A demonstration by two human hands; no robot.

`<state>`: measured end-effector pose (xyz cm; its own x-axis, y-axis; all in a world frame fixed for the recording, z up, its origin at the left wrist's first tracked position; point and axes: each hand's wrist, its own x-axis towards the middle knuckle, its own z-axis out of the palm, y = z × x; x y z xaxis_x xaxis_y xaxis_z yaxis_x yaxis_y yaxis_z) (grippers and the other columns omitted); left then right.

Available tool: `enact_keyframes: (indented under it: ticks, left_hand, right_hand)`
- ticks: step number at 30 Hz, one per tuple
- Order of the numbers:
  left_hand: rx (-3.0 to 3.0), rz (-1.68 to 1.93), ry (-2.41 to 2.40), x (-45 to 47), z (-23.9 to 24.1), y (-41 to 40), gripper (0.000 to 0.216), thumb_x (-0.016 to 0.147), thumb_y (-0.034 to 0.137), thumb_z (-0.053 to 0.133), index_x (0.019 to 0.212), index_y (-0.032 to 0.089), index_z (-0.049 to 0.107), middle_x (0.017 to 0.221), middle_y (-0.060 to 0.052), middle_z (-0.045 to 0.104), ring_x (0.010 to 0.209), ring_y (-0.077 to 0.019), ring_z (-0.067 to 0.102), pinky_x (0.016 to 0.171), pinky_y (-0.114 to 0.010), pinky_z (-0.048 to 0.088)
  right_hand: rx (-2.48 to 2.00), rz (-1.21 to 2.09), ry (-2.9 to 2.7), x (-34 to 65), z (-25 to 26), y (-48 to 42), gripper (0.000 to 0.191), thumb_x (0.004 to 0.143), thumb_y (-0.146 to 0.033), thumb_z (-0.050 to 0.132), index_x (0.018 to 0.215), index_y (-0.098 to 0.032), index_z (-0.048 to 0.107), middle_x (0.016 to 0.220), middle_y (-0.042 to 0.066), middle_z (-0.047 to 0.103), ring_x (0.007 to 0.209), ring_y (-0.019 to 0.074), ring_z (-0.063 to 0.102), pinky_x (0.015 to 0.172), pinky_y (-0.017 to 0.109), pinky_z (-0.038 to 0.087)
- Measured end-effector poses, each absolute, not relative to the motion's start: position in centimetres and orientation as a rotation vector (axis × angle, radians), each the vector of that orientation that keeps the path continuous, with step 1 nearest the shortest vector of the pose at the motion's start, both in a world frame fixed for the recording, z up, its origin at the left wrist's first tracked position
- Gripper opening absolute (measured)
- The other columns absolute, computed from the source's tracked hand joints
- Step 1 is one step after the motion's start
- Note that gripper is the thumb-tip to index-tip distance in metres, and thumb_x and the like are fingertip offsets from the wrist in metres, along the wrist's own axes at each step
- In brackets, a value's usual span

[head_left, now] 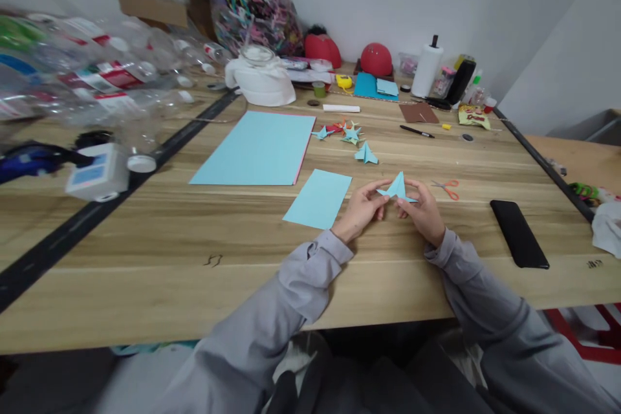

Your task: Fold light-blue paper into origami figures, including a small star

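Note:
Between my two hands I hold a light-blue folded paper plane (398,186), its point turned away from me. My left hand (363,206) pinches its left wing, and my right hand (423,210) pinches the right wing. Just left of my left hand lies a small light-blue paper sheet (317,199). Another folded blue paper plane (366,153) rests beyond my hands, near several small folded paper pieces (347,131) in blue, red and orange. Orange-handled scissors (449,187) lie to the right of my right hand.
A stack of large blue sheets (257,149) lies left of centre. A black phone (519,234) is at the right. Plastic bottles (111,77) crowd the left side. Along the back stand a glass jar wrapped in white cloth (264,81), a paper roll (427,70) and a pen (417,131).

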<state>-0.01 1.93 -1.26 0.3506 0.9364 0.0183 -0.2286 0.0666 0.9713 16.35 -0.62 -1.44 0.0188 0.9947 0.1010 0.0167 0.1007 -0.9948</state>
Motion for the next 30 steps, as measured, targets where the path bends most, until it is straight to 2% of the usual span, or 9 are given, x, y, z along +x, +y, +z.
enact_keyframes:
  ticks: [6, 10, 12, 16, 22, 27, 30]
  left_hand:
    - [1.09, 1.089, 0.809, 0.7, -1.9, 2.6, 0.055, 0.068, 0.03, 0.077, 0.118, 0.01, 0.064, 0.056, 0.003, 0.062, 0.037, -0.0078, 0.048, 0.039, -0.02, 0.034]
    - [0.998, 1.162, 0.893, 1.0, -2.2, 3.1, 0.06, 0.062, 0.03, 0.081, 0.115, 0.007, 0.065, 0.048, 0.005, 0.056, 0.037, -0.0083, 0.049, 0.041, -0.02, 0.037]
    - [0.95, 1.178, 0.87, 0.9, -2.4, 3.4, 0.068, 0.061, 0.032, 0.081, 0.121, 0.007, 0.063, 0.049, 0.005, 0.058, 0.037, -0.0087, 0.048, 0.042, -0.021, 0.039]
    - [0.884, 1.207, 0.866, 0.7, -2.7, 3.5, 0.081, 0.058, 0.033, 0.082, 0.133, 0.011, 0.059, 0.051, 0.007, 0.057, 0.038, -0.0087, 0.048, 0.041, -0.021, 0.037]
    - [0.952, 1.184, 0.881, 0.5, -2.7, 2.9, 0.07, 0.062, 0.032, 0.081, 0.127, 0.011, 0.066, 0.05, 0.007, 0.054, 0.04, -0.0058, 0.044, 0.044, -0.021, 0.035]
    - [0.991, 1.178, 0.873, 0.5, -2.2, 2.5, 0.073, 0.06, 0.03, 0.083, 0.129, 0.014, 0.065, 0.058, 0.006, 0.057, 0.039, -0.0052, 0.046, 0.043, -0.021, 0.034]
    - [1.001, 1.169, 0.89, 0.5, -2.3, 2.6, 0.073, 0.058, 0.031, 0.084, 0.126, 0.014, 0.066, 0.057, 0.006, 0.059, 0.038, -0.0061, 0.047, 0.042, -0.021, 0.033]
  right_hand:
    - [-1.14, 1.149, -1.199, 15.7, -2.0, 0.6, 0.054, 0.063, -0.045, 0.083, 0.102, -0.022, 0.053, 0.07, -0.003, 0.07, 0.051, 0.0139, 0.063, 0.05, 0.027, 0.05]
    - [-1.123, 1.248, -1.149, 15.4, -2.3, 2.1, 0.055, 0.057, -0.049, 0.085, 0.094, -0.019, 0.058, 0.068, -0.002, 0.071, 0.054, 0.0133, 0.066, 0.054, 0.026, 0.051]
    - [-1.114, 1.301, -1.123, 15.2, -2.5, 2.7, 0.056, 0.055, -0.052, 0.085, 0.092, -0.018, 0.059, 0.066, -0.002, 0.071, 0.054, 0.0132, 0.067, 0.054, 0.025, 0.051]
    - [-1.065, 1.342, -1.125, 15.0, -3.4, 3.0, 0.059, 0.059, -0.054, 0.084, 0.098, -0.018, 0.059, 0.065, 0.0, 0.073, 0.053, 0.0149, 0.068, 0.053, 0.025, 0.05]
    - [-1.003, 1.334, -1.064, 15.2, -4.0, 2.4, 0.063, 0.066, -0.046, 0.081, 0.117, -0.019, 0.054, 0.066, -0.001, 0.074, 0.055, 0.0152, 0.069, 0.055, 0.025, 0.05]
    - [-1.0, 1.311, -1.091, 15.5, -3.6, 1.8, 0.066, 0.067, -0.045, 0.079, 0.122, -0.02, 0.053, 0.064, -0.003, 0.073, 0.054, 0.0154, 0.068, 0.055, 0.026, 0.05]
    - [-0.99, 1.342, -1.071, 15.6, -3.4, 1.6, 0.063, 0.064, -0.044, 0.081, 0.117, -0.02, 0.057, 0.064, -0.002, 0.073, 0.054, 0.0152, 0.068, 0.055, 0.026, 0.05]
